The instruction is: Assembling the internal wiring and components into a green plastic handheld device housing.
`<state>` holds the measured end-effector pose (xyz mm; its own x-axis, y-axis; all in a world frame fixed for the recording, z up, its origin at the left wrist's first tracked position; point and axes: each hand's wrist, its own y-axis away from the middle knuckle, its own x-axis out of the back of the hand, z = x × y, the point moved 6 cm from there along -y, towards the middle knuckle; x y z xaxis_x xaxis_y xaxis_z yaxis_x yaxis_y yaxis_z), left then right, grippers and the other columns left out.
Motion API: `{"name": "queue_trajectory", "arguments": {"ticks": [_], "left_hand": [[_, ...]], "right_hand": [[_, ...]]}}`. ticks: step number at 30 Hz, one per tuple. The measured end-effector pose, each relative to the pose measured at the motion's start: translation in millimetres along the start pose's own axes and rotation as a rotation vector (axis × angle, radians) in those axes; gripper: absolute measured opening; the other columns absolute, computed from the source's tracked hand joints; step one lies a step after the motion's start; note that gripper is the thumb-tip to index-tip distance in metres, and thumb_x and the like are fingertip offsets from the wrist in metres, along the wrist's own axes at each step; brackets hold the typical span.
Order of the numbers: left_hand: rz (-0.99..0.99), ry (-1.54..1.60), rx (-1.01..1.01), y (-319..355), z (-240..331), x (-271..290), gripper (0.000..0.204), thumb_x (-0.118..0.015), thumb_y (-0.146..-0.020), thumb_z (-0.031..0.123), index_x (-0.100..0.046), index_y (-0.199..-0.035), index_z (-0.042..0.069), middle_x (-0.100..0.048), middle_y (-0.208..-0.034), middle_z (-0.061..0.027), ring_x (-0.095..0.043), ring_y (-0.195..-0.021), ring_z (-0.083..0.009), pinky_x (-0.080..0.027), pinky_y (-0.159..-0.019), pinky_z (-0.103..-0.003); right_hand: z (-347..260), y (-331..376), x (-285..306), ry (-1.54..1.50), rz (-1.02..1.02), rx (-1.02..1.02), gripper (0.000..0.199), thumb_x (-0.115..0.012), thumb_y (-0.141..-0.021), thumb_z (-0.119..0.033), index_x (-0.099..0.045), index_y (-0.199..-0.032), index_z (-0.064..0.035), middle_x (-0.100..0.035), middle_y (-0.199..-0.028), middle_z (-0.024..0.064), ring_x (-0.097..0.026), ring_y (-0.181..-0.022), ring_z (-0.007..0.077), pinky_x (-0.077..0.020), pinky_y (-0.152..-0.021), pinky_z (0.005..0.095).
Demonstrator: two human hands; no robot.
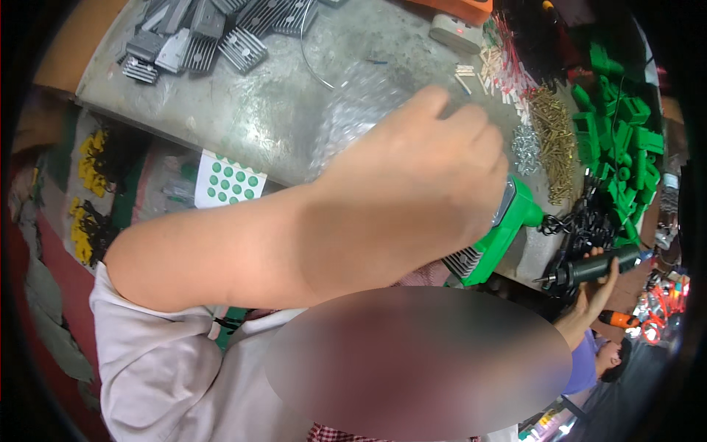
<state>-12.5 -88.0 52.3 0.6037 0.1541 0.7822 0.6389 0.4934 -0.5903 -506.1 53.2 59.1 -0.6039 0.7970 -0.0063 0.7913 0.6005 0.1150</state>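
- The left hand [434, 158] comes across the middle of the view with its forearm, fingers curled down around a green plastic housing [508, 228] that sticks out below the palm; a grey finned heat sink [464, 263] shows at the housing's lower end.
- The held housing hangs just over the near edge of the grey worktop [280, 110], at its right side.
- The right hand [596, 291] is low at the right, wrapped around a dark electric screwdriver [589, 271] whose tip points left, just below the table edge and near the housing.
- A black coiled cord [582, 225] lies between the housing and the screwdriver.
- Just beyond the left hand's knuckles lie a small heap of silver screws [526, 149] and a long heap of brass screws [556, 144], with red-and-white wire leads [508, 70] farther back.
- A pile of green plastic parts [618, 125] crowds the right rim of the table.
- A cluster of grey heat sinks [199, 37] sits at the far left corner.
- The middle of the worktop, left of the hand, is bare metal apart from a clear bubble-wrap sheet [361, 110] partly under the hand.
- A white sheet of green round stickers [228, 180] lies just past the table's near left edge.
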Motion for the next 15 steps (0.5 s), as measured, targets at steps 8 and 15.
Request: {"name": "queue_trajectory", "arguments": {"ticks": [8, 15], "left_hand": [[-0.141, -0.015, -0.078, 3, -6, 0, 0.017, -0.067, -0.066, 0.016, -0.067, -0.079, 0.005, -0.065, -0.082, -0.0075, -0.061, -0.088, -0.0223, -0.042, -0.077, -0.034], [-0.288, 0.151, -0.038, 28, -33, -35, 0.037, -0.063, -0.074, 0.010, -0.060, -0.108, -0.004, -0.065, -0.102, -0.0137, -0.061, -0.103, -0.0277, -0.046, -0.087, -0.040]], "right_hand": [[54, -29, 37, 0.926, 0.174, 0.352, 0.062, -0.073, -0.088, -0.013, -0.046, -0.143, -0.0054, -0.067, -0.102, 0.0112, -0.063, -0.085, 0.0166, -0.0489, -0.072, 0.0271], [33, 99, -139, 0.895, -0.258, 0.800, 0.039, -0.064, -0.095, -0.017, -0.060, -0.130, -0.0005, -0.060, -0.128, 0.0137, -0.056, -0.118, 0.0246, -0.0405, -0.103, 0.0357]]}}
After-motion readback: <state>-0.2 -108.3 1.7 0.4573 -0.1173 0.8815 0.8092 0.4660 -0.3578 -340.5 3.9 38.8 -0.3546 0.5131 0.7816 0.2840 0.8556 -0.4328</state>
